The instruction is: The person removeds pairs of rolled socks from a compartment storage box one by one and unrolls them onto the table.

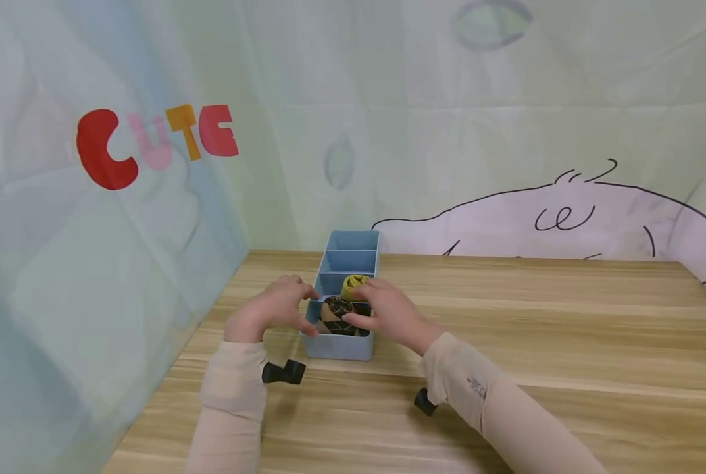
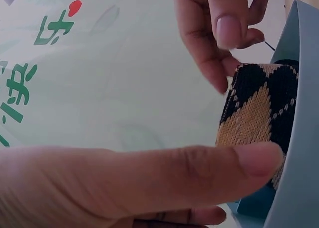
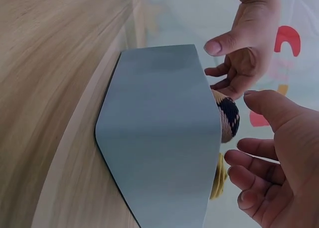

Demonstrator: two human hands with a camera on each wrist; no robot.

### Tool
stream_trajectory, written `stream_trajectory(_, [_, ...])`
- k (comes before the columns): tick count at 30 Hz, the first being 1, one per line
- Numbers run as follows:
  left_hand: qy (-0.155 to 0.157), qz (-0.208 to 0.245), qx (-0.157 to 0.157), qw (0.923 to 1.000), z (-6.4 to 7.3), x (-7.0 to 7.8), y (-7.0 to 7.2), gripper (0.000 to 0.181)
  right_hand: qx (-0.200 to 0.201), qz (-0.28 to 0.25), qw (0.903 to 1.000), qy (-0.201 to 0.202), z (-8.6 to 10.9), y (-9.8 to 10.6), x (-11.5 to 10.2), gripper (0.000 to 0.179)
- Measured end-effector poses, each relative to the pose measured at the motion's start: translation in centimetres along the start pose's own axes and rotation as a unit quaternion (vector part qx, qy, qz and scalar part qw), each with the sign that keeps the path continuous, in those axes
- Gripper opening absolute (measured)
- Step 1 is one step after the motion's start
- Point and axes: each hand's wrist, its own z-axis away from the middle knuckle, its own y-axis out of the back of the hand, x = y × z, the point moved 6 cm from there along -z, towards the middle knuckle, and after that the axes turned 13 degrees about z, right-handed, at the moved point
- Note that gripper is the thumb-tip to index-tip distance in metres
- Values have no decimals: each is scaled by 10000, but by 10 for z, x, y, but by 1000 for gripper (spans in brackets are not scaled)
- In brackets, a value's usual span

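Observation:
A rolled knitted sock (image 1: 336, 319) in black and tan diamonds sits in the front compartment of a light-blue divided box (image 1: 339, 347). Just behind it, a yellow rolled item (image 1: 353, 286), perhaps also a sock, stands in the second compartment. My left hand (image 1: 274, 308) is at the box's left rim, its thumb (image 2: 259, 159) stretched out near the patterned sock. From the right, my right hand (image 1: 397, 316) reaches over the box, fingers loosely bent and spread. In the right wrist view, a gap separates these fingers (image 3: 254, 163) from the sock (image 3: 229, 115). Neither hand grips anything.
The box stands on a wood-grain table (image 1: 536, 342), its back end close to a printed cloth backdrop (image 1: 447, 131). Two rear compartments (image 1: 349, 261) hold nothing visible. Black mounts (image 1: 284, 372) stick out from both wrists.

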Motion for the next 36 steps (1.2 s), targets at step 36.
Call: stream_trajectory(36, [112,-254,-106,9996,-10,3,-7,62,-671,827,9940,-267,-21,-18,-15,49])
